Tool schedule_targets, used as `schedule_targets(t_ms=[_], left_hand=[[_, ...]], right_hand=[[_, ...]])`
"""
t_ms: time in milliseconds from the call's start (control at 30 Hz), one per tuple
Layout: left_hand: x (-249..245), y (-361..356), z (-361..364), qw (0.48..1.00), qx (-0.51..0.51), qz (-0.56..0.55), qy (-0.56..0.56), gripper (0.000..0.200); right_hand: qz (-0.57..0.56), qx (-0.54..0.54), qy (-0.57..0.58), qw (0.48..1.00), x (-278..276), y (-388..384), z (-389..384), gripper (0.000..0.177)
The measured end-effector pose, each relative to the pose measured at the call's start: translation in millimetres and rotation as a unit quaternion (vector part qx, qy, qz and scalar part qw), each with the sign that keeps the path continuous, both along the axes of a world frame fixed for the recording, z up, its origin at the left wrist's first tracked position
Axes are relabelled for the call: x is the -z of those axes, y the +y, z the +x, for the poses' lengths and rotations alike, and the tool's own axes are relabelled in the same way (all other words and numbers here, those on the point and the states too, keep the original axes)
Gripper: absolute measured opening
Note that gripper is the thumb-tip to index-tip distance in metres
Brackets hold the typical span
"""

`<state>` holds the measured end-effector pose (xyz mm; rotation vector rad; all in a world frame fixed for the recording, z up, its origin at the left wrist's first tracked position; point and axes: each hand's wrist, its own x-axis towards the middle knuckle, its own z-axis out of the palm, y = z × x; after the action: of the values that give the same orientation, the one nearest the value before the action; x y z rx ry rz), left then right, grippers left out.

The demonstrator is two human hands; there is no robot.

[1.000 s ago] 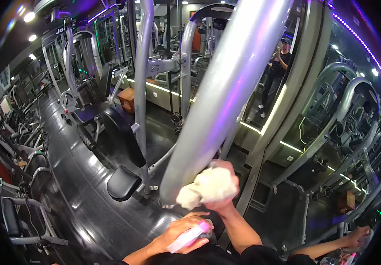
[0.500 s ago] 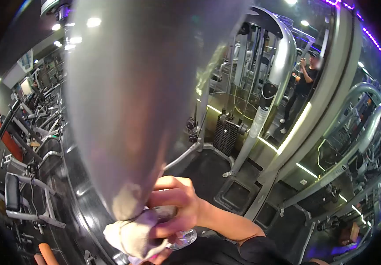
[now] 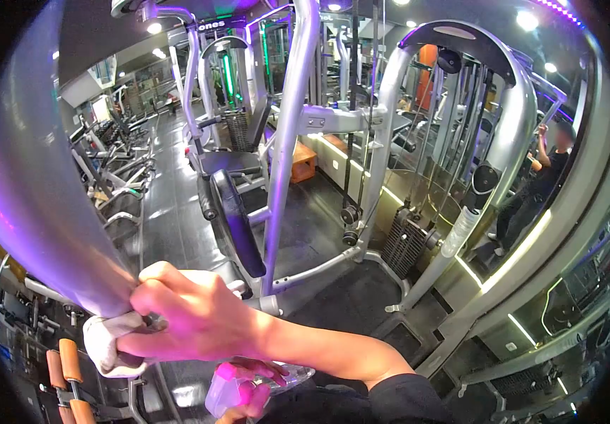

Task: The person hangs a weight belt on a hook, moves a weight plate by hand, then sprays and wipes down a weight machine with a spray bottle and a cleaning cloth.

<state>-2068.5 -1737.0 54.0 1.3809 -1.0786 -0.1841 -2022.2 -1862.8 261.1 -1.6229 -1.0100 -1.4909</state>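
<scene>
My right hand (image 3: 192, 314) is closed around a whitish cloth (image 3: 110, 346), which it presses to the lower part of a thick silver machine tube (image 3: 57, 212) at the left. The cloth wraps partly around the tube. Below that arm, close to my body, my left hand (image 3: 252, 396) grips a clear plastic bottle (image 3: 294, 378) with a translucent, pink-tinted top. My forearm and black clothing hide part of the bottle.
Orange foam rollers (image 3: 70, 360) stand at lower left. A black padded machine seat (image 3: 237, 222) and silver frame post (image 3: 287, 148) are ahead. To the right are a cable machine's weight stack (image 3: 407, 240) and a mirror showing a person (image 3: 531, 184).
My right hand and the cloth have moved left, still against the tube. The view has shifted so the tube now sits at the left, uncovering the machines behind it. More of the left hand and bottle shows.
</scene>
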Motion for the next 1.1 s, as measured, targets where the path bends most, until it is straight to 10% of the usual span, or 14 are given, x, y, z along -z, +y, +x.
schedule_targets(t_ms=[500, 767, 833, 1033, 1100], left_hand=[[-23, -53, -18, 0.989, -0.082, -0.079, 0.098, 0.027], [-49, -90, -37, 0.963, -0.162, -0.165, 0.135, 0.026], [-64, -90, -39, 0.931, -0.309, 0.117, -0.157, 0.059], [-71, -118, -44, 0.946, -0.307, 0.070, 0.073, 0.049], [-73, -118, -39, 0.954, -0.279, 0.052, 0.097, 0.031]], right_hand=[[0.031, -0.003, -0.349, 0.937, -3, 24, 28, 0.030], [0.017, -0.149, -0.334, 0.931, -3, 33, 21, 0.021], [0.011, -0.258, -0.321, 0.911, -1, 35, 21, 0.014], [0.016, -0.318, -0.297, 0.900, -8, 21, 20, 0.013], [-0.058, -0.492, -0.237, 0.836, -16, 5, 29, 0.011]])
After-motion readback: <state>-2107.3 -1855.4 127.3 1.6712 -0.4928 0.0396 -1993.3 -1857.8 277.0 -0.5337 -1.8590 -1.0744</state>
